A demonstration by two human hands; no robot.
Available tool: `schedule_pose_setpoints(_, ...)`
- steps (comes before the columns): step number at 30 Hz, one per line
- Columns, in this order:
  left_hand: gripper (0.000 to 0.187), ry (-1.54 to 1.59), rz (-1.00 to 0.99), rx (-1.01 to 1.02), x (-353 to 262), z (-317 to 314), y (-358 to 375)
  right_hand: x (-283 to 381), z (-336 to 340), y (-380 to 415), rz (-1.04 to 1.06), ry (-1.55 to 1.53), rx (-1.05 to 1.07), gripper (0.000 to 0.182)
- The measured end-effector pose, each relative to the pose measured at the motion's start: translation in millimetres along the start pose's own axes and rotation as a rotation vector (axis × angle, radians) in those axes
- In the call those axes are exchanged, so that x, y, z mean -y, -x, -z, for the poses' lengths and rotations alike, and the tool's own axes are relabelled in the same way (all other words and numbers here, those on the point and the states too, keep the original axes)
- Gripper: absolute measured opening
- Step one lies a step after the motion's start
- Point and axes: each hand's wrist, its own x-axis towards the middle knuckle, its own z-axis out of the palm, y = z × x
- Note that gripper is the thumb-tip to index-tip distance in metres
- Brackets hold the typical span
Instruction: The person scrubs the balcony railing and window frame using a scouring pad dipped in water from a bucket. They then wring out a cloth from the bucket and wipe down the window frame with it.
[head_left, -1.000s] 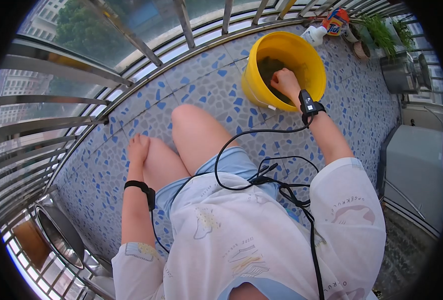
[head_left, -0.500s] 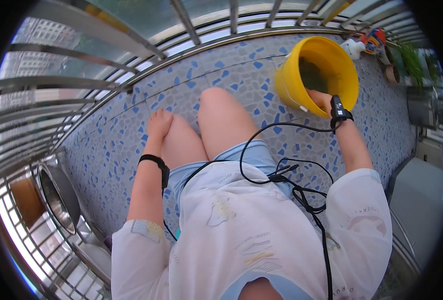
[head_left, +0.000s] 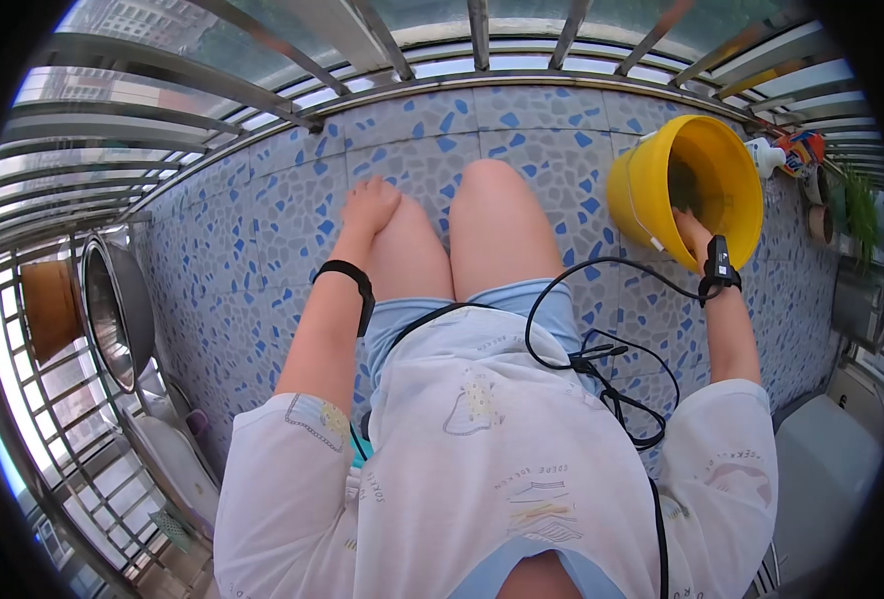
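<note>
My left hand lies flat on my left knee, fingers stretched out, holding nothing. On the right stands a yellow bucket with a thin wire handle. My right hand reaches over its near rim and down inside. Something dark and greenish shows at the bottom of the bucket, and I cannot make out what it is. The right fingertips fade into that dark part, so whether they grip anything is hidden. Each wrist wears a black strap with a small device, and a black cable runs from the right one.
Metal railings curve round the tiled floor. Beyond the bucket are a white bottle, a red-and-blue packet and green plants. A metal basin and a brown pot stand at the left.
The view has shifted, so the bucket and my legs appear farther right. My right hand reaches deeper into the bucket. My left hand stays on the knee.
</note>
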Motion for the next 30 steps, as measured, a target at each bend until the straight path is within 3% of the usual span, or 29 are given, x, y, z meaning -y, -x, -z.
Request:
schedule_pose_setpoints(1,0.065,0.005,-0.001,-0.009,1.1,-0.3,0.2,19.6,18.2,11.7,0.006,-0.182,0.051,0.056)
schedule_pose_setpoints(2,0.065,0.01,-0.003,-0.017,2.1,-1.1,0.8,31.9,29.2,21.2,0.009,-0.178,0.054,0.056)
schedule_pose_setpoints(4,0.065,0.013,0.001,-0.012,3.4,-2.2,-0.3,45.8,40.9,31.9,-0.212,-0.902,0.152,0.054)
schedule_pose_setpoints(8,0.064,0.027,0.015,0.002,-2.1,-1.5,-2.2,22.5,27.9,15.9,-0.052,-0.91,0.04,0.06)
schedule_pose_setpoints(10,0.065,0.005,0.011,0.013,-3.6,4.0,3.1,30.6,40.8,30.5,0.048,-0.372,-0.116,0.057)
schedule_pose_setpoints(13,0.066,-0.017,0.007,0.04,-5.9,13.2,5.3,26.2,53.4,41.9,0.006,-0.301,-0.117,0.046)
schedule_pose_setpoints(17,0.061,0.04,-0.017,0.007,-6.0,12.5,4.1,7.4,37.5,60.4,-0.15,-0.331,-0.138,0.038)
schedule_pose_setpoints(25,0.063,0.055,-0.114,-0.015,24.0,4.0,1.9,-4.8,20.2,88.8,-0.196,-0.368,-0.155,0.051)
schedule_pose_setpoints(30,0.061,0.065,-0.098,-0.006,15.0,8.0,7.1,-16.0,-1.7,128.0,-0.247,-0.401,-0.234,0.048)
